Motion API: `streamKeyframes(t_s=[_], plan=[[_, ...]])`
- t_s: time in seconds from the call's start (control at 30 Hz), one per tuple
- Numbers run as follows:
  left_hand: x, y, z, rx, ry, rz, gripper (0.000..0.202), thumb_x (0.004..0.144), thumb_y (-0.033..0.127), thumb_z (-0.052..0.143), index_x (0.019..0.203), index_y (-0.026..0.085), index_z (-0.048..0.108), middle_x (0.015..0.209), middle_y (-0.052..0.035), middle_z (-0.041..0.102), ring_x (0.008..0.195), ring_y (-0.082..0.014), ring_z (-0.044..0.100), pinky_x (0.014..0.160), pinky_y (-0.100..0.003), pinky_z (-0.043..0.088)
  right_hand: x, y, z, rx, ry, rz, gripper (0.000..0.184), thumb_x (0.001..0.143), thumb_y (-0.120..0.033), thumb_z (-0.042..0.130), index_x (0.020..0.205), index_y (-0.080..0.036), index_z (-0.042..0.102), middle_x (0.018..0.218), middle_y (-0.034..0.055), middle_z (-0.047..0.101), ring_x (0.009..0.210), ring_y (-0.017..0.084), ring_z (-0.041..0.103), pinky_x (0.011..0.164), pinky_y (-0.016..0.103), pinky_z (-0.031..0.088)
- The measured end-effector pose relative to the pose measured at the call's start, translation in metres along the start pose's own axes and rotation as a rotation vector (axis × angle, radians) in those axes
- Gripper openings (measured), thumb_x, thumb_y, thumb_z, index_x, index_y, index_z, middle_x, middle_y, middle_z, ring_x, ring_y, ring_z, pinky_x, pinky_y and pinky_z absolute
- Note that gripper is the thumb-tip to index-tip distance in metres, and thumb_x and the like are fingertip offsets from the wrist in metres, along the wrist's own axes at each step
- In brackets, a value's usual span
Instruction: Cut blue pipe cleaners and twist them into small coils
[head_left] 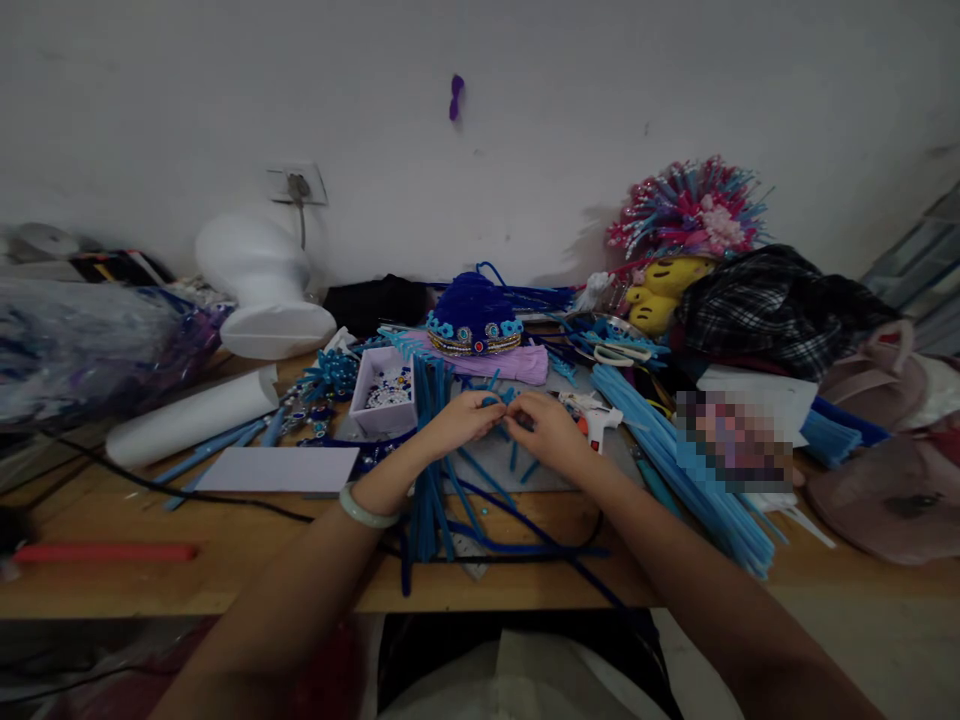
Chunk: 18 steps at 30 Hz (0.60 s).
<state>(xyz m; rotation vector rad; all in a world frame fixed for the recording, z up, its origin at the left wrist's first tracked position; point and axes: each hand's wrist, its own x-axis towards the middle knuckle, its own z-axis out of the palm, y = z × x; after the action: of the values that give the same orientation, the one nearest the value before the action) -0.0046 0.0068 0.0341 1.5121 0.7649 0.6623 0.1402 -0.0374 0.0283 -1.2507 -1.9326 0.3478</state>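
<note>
My left hand (457, 420) and my right hand (547, 428) meet over the middle of the wooden table (225, 570). Both pinch a small blue pipe cleaner piece (501, 405) between their fingertips. A pale bangle (365, 510) circles my left wrist. A bundle of blue pipe cleaners (430, 450) lies under my left hand. Loose blue pieces lie on a grey mat (495, 465) beneath both hands. A white glue gun (596, 418) lies just right of my right hand.
Behind the hands sit a blue beaded headpiece (474, 320), a white box of beads (386, 390), a white foam head form (262, 285), and a long light-blue stick bundle (682, 470). A paper roll (191, 415), white card (281, 468) and red tool (105, 552) lie left.
</note>
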Motion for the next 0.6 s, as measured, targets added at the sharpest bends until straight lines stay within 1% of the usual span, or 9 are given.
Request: streamKeyframes(t_s=[0.1,0.17,0.23,0.33,0.4,0.5,0.6], plan=[[0.000,0.000,-0.003,0.005,-0.020,0.028,0.024,0.067,0.036,0.056,0.056,0.015,0.047,0.041,0.0069,0.033,0.036,-0.0041,0.028,0.038,-0.019,0.021,0.001,0.000,0.000,0.050,-0.044,0.057,0.012,0.075,-0.019,0.046,0.069,-0.015,0.056,0.065,0.0013,0.055,0.060,0.011,0.047,0.056,0.023,0.036],[0.000,0.001,-0.006,-0.004,-0.033,0.041,0.028,0.068,0.038,0.055,0.055,0.015,0.046,0.042,0.0063,0.034,0.037,-0.0040,0.028,0.038,-0.018,0.021,0.000,-0.002,0.000,0.078,-0.059,0.060,0.015,0.077,-0.021,0.045,0.068,-0.016,0.057,0.063,0.0011,0.055,0.059,0.011,0.048,0.055,0.022,0.036],[0.000,0.001,-0.007,-0.050,-0.036,0.045,0.029,0.068,0.039,0.056,0.055,0.015,0.045,0.043,0.0061,0.035,0.037,-0.0036,0.028,0.038,-0.018,0.020,-0.001,-0.005,0.000,0.065,-0.019,-0.004,0.017,0.077,-0.021,0.045,0.066,-0.016,0.056,0.061,0.0009,0.055,0.058,0.011,0.048,0.056,0.023,0.037],[0.000,0.000,-0.006,-0.223,-0.038,0.036,0.027,0.064,0.034,0.062,0.057,0.014,0.045,0.045,0.0068,0.034,0.037,-0.0025,0.028,0.037,-0.017,0.018,-0.005,-0.014,0.000,-0.009,0.066,-0.152,0.016,0.078,-0.020,0.045,0.067,-0.017,0.056,0.063,0.0016,0.055,0.062,0.012,0.050,0.060,0.024,0.038],[0.000,-0.003,-0.005,-0.389,-0.073,-0.014,0.025,0.058,0.028,0.066,0.058,0.015,0.045,0.046,0.0071,0.035,0.037,-0.0019,0.028,0.037,-0.016,0.018,-0.008,-0.019,-0.001,-0.080,0.079,-0.256,0.016,0.079,-0.019,0.043,0.069,-0.017,0.056,0.067,0.0031,0.057,0.066,0.013,0.050,0.063,0.026,0.039],[0.000,-0.008,-0.002,-0.627,-0.155,-0.169,0.022,0.049,0.017,0.067,0.060,0.015,0.048,0.048,0.0058,0.041,0.039,-0.0035,0.035,0.037,-0.016,0.023,-0.013,-0.024,-0.001,-0.182,0.050,-0.404,0.015,0.079,-0.018,0.041,0.072,-0.017,0.055,0.071,0.0052,0.058,0.071,0.015,0.049,0.066,0.027,0.039],[-0.001,-0.014,0.001,-0.712,-0.200,-0.309,0.019,0.045,0.007,0.061,0.060,0.014,0.052,0.048,0.0032,0.046,0.041,-0.0067,0.040,0.040,-0.018,0.030,-0.019,-0.027,0.000,-0.259,-0.010,-0.506,0.014,0.079,-0.017,0.041,0.074,-0.017,0.055,0.077,0.0061,0.059,0.078,0.016,0.049,0.069,0.029,0.038]])
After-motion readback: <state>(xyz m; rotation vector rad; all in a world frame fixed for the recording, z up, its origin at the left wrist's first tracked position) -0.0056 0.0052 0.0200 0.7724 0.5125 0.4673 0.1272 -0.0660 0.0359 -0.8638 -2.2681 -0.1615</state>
